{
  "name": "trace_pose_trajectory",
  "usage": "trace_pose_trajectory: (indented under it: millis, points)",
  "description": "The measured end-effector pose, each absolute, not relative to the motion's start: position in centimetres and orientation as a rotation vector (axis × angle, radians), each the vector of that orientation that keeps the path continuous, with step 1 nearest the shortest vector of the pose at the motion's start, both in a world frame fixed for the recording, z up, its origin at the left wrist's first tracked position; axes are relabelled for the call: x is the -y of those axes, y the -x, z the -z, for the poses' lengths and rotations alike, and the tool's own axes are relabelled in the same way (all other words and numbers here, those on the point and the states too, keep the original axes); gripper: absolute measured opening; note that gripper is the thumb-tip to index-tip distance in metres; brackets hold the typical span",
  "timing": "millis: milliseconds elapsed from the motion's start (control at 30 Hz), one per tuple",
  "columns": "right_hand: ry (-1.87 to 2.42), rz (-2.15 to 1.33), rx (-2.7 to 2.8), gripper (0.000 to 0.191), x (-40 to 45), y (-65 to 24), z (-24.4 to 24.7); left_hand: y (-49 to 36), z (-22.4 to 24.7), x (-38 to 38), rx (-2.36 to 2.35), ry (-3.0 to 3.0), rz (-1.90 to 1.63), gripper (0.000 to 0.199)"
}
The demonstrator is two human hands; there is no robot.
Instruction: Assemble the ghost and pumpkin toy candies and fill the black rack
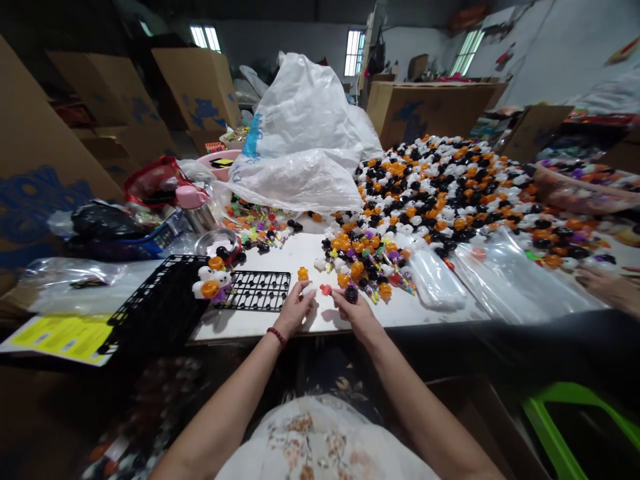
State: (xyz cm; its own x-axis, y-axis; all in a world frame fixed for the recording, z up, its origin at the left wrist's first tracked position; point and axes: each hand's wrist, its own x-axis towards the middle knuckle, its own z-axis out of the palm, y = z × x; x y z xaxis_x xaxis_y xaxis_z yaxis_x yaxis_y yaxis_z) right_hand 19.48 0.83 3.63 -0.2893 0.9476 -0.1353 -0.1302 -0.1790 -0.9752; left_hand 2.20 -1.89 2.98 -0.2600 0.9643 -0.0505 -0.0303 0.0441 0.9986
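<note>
My left hand (296, 311), a dark red bead bracelet at its wrist, is over the white table with its fingers apart. Just beyond its fingertips is a small orange pumpkin-shaped piece (303, 274); whether they touch I cannot tell. Between thumb and forefinger, my right hand (361, 317) pinches a small red plastic piece (325, 289). A round black piece (351, 293) shows at the same hand's fingers, perhaps held there too. Left of my hands lies a black plastic grid tray (263, 291), with a cluster of orange, white and purple figures (213, 283) at its left end.
A big heap of orange, black and white pieces (440, 190) covers the right of the table (240, 325). Clear plastic bags (520, 280) lie in front of it. A large white sack (305, 120) stands behind. Another person's hand (607, 287) is at far right.
</note>
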Motion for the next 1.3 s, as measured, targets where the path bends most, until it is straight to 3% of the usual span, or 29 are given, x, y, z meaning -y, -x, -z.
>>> trace_pose_trajectory:
  millis: [300,667,933,1300]
  points:
    - [1.072,-1.356,1.523,0.033,1.6,-21.1,-7.4,-3.2,-5.4,5.1,-0.985,-0.814,-1.251,0.038]
    - [1.066,-1.015,1.853,0.016,2.1,-22.0,-9.1,-3.8,-5.4,5.5,-1.158,-0.897,-1.239,0.035]
    - [1.061,-0.949,1.950,0.013,2.2,-22.4,-9.2,-4.0,-5.1,5.7,-1.264,-1.031,-1.206,0.037]
    - [1.166,-1.224,1.791,0.026,2.5,-21.4,-9.0,-4.7,-4.8,5.9,-1.258,-1.075,-1.172,0.038]
